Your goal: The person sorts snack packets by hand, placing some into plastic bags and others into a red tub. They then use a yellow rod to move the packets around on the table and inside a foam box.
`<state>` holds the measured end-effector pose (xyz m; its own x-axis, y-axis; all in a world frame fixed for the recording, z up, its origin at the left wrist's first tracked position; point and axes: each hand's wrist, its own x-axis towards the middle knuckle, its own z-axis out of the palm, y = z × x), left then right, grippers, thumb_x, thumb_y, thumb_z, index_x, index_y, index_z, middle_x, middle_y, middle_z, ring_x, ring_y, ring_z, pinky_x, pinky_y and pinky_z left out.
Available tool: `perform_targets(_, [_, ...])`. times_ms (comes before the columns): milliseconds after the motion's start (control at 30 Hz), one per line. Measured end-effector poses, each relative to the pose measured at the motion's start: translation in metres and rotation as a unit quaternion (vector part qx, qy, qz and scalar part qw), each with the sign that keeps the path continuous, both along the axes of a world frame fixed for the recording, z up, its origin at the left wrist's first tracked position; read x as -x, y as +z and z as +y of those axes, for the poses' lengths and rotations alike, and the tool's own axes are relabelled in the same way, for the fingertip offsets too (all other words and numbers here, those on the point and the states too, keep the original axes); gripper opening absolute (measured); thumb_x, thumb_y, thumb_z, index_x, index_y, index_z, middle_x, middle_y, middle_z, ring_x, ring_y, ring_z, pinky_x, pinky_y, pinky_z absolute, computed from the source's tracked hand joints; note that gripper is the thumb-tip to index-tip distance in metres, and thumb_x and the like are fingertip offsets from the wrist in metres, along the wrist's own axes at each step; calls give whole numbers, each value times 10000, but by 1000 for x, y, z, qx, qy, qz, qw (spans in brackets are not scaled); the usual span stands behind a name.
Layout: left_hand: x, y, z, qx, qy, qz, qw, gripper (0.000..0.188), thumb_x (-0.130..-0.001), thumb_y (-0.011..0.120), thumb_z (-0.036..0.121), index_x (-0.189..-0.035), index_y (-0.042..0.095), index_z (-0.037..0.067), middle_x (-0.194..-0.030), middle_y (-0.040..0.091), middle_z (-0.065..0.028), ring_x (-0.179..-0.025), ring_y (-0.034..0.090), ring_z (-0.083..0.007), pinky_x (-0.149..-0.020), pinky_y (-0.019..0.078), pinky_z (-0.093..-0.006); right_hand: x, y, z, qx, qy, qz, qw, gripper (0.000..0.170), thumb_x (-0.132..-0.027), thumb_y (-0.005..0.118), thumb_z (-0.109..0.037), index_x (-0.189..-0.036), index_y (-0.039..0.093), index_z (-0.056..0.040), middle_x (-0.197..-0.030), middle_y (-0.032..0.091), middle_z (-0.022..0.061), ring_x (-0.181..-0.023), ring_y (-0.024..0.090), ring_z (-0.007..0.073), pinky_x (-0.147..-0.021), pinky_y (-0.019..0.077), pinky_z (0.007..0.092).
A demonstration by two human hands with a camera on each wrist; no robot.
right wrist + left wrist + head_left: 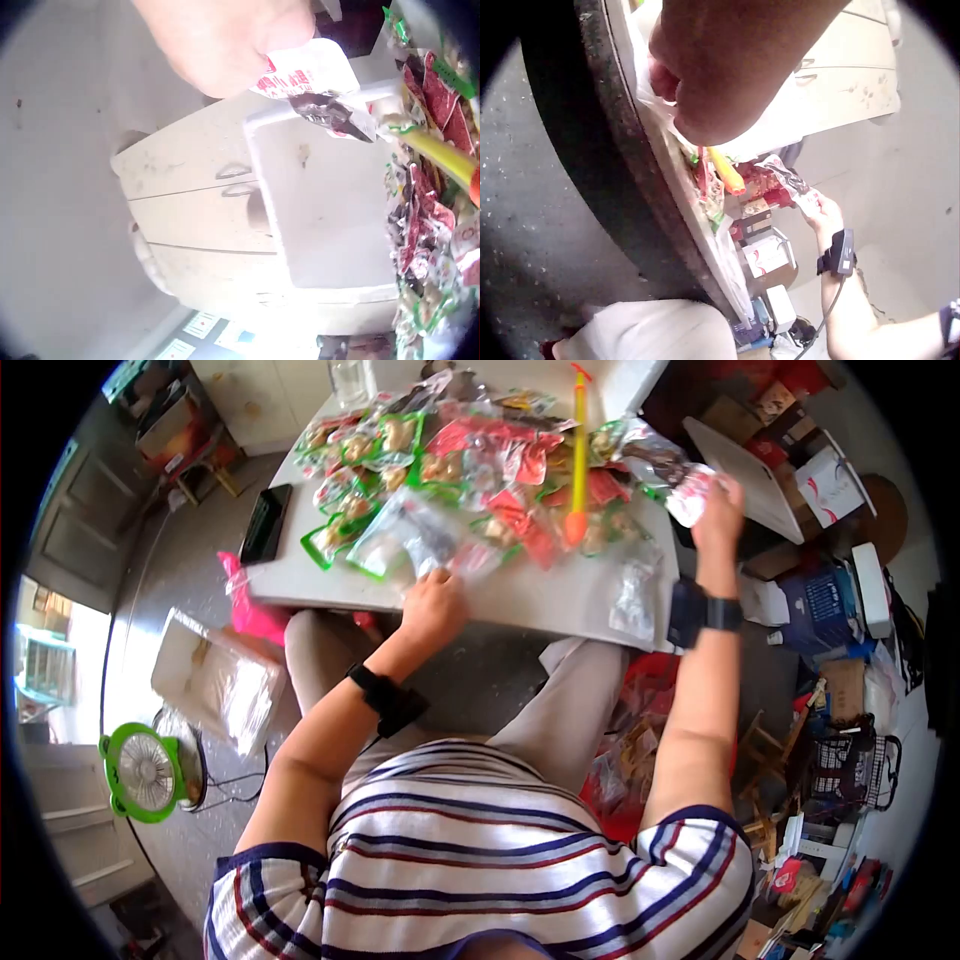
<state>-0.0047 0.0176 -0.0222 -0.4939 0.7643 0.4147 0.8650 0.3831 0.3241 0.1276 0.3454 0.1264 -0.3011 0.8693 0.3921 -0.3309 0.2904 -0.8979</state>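
My right hand is raised off the table's right side, gripping a snack packet by its white end with red lettering. The packet's dark, see-through part hangs toward the pile. At the table's front edge, my left hand has its fingers curled on the near end of a clear plastic bag. Beyond both hands spreads a pile of small snack packets, some red, some clear with green edges. A yellow stick with orange ends lies across the pile.
A black phone lies at the table's left edge. Crumpled clear plastic is at the front right. Behind the pile stands a white open box. A cardboard box and a green fan stand on the floor at left.
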Motion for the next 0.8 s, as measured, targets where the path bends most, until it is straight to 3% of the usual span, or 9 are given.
perform_targets(67, [-3,11,-3,97,28,8,995,110,-711,467,160,-719,503,56,-771,512,-124,-711,504,-313,-627,412,-390,-31,6,-19,11,1,41,999,171,-771,483,-47,-926,447,17,-832,512,109,-697,529,173,-605,461,294])
perform_targets(167, [-8,20,-9,176,69,-75,979,140,-732,445,174,-744,505,48,-781,519,-134,-712,512,-324,-636,415,-401,-62,9,-75,77,39,69,994,168,-776,491,-64,-917,439,9,-841,505,117,-716,529,188,-652,458,329])
perform_targets(267, [-4,12,-8,79,70,-149,983,159,-743,434,175,-735,495,28,-768,523,-151,-706,513,-341,-632,412,-407,-80,-26,-111,148,97,54,983,112,-784,479,-63,-875,440,-12,-821,513,109,-706,530,183,-645,458,328])
perform_targets(500, [-8,26,3,36,-28,-166,985,164,-736,444,155,-714,502,3,-751,525,-179,-711,499,-362,-624,399,-384,-64,-111,-177,292,217,98,926,82,-796,466,-61,-869,443,-29,-818,526,116,-723,535,198,-669,455,331])
perform_targets(567, [-12,27,5,15,-33,-169,985,165,-735,446,153,-707,507,2,-755,526,-178,-708,496,-364,-622,398,-381,-55,-129,-183,288,205,92,931,118,-803,450,-65,-901,418,-7,-822,516,118,-711,537,196,-663,466,346])
perform_targets(667, [-16,28,5,-28,-27,-144,989,164,-742,447,164,-720,508,13,-750,526,-172,-705,499,-360,-621,404,-393,-50,-127,-192,321,203,94,920,120,-805,440,-59,-905,416,2,-833,513,126,-714,540,207,-668,470,360])
perform_targets(800, [-22,28,7,18,49,-140,989,158,-754,444,181,-737,505,35,-752,526,-157,-703,506,-345,-617,413,-408,-50,-148,-184,339,200,75,916,115,-804,436,-55,-902,420,3,-827,514,126,-707,542,214,-664,472,363])
